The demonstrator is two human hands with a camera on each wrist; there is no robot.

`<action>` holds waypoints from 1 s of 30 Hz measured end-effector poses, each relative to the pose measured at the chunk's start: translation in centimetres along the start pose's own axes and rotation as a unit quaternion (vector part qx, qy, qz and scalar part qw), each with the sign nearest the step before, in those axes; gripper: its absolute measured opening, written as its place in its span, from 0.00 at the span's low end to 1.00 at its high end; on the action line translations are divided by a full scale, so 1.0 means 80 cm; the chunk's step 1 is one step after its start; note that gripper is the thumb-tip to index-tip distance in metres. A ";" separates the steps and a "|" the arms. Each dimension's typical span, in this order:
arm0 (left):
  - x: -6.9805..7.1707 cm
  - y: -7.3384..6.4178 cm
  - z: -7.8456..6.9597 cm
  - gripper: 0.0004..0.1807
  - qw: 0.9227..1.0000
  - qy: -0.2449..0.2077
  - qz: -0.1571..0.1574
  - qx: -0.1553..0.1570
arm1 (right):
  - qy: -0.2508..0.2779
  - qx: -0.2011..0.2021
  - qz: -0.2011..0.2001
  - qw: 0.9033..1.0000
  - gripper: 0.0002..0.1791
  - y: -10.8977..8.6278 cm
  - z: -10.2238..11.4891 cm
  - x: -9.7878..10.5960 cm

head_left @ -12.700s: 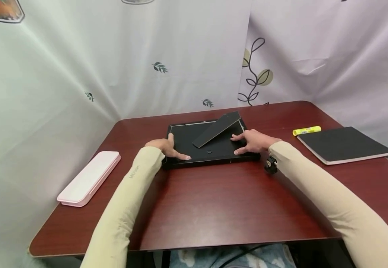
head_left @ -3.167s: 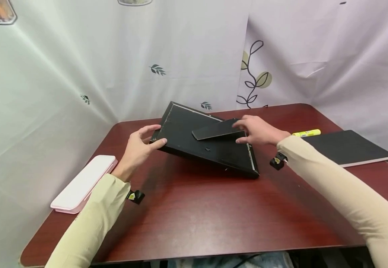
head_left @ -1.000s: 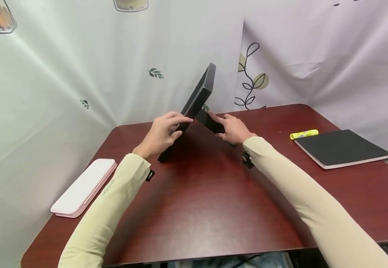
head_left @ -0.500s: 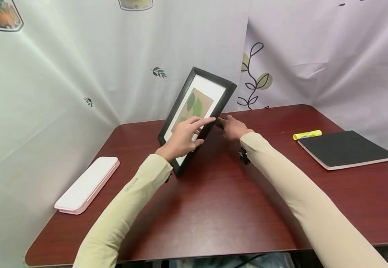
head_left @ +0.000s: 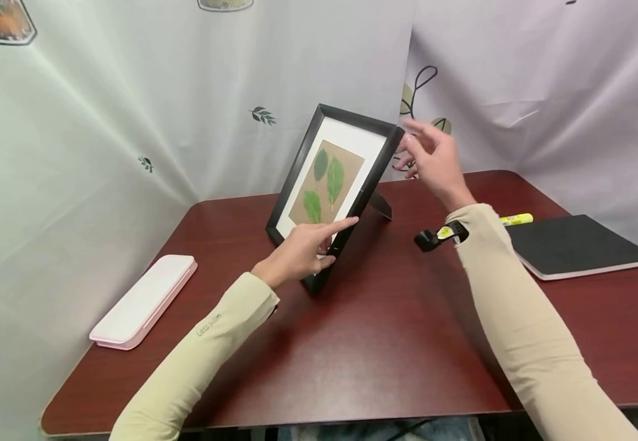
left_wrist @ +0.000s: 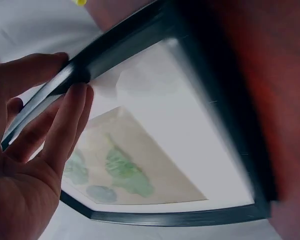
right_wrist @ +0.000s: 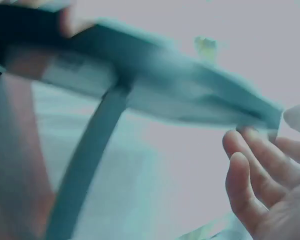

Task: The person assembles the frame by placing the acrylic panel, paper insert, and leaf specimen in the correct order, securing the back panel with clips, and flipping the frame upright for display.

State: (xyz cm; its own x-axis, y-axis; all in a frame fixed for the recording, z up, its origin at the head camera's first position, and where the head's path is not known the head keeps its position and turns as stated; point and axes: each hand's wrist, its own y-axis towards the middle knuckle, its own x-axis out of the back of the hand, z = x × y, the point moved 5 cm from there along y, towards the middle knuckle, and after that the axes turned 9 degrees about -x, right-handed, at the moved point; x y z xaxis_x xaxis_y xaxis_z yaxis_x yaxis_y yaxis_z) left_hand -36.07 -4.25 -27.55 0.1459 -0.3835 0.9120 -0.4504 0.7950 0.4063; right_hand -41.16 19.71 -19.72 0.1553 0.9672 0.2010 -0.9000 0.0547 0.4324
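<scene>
A black picture frame (head_left: 360, 120) leans back on the table, turned partly to the right. Behind its white mat are green leaves (head_left: 335, 179) on brown paper. With thumb and fingers on either side of the lower right edge, my left hand (head_left: 299, 251) grips the frame, as the left wrist view shows up close (left_wrist: 180, 218). My right hand (head_left: 435, 162) is raised at the upper right corner, fingers loosely bent and fingertips right at it. The right wrist view, blurred, catches the back of the frame with its support leg (right_wrist: 85, 165) swung out.
On the left of the dark red table (head_left: 379, 355) lies a white and pink case (head_left: 145, 300). A black notebook (head_left: 580, 245) lies at the right, with a yellow tube (head_left: 517, 219) beside it, partly behind my right sleeve. White printed cloth (head_left: 187, 92) hangs behind the table.
The frame, back up on the table at first, has been lifted, turned round and stood with its picture facing me. My right hand has left the support leg and risen to the upper corner.
</scene>
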 end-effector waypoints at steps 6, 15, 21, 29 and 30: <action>-0.007 -0.030 -0.007 0.50 1.000 0.015 0.007 0.024 | -0.229 0.140 -0.063 0.961 0.37 -0.017 0.040 -0.028; -0.037 -0.012 -0.040 0.46 1.000 0.007 0.021 0.018 | -0.321 0.092 -0.050 0.941 0.53 -0.010 0.016 -0.050; -0.081 0.028 -0.071 0.37 0.984 -0.033 0.175 0.004 | -0.310 0.015 0.053 0.949 0.53 -0.006 -0.051 -0.054; -0.006 0.006 -0.033 0.19 1.000 0.023 0.010 0.005 | -0.263 0.032 0.103 0.959 0.52 -0.028 -0.087 -0.040; 0.010 -0.004 -0.019 0.20 0.999 0.031 -0.026 0.029 | -0.256 0.029 0.113 0.960 0.52 -0.033 -0.090 -0.038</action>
State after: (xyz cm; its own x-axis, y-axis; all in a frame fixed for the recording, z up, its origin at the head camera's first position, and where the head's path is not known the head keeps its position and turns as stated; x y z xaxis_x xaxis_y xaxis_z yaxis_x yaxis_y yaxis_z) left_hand -34.46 -4.11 -26.88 0.2232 -0.3925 0.8923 -0.4912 0.7453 0.4507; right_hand -42.21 18.43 -27.77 0.1510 0.7031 0.6948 -0.9125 -0.1712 0.3715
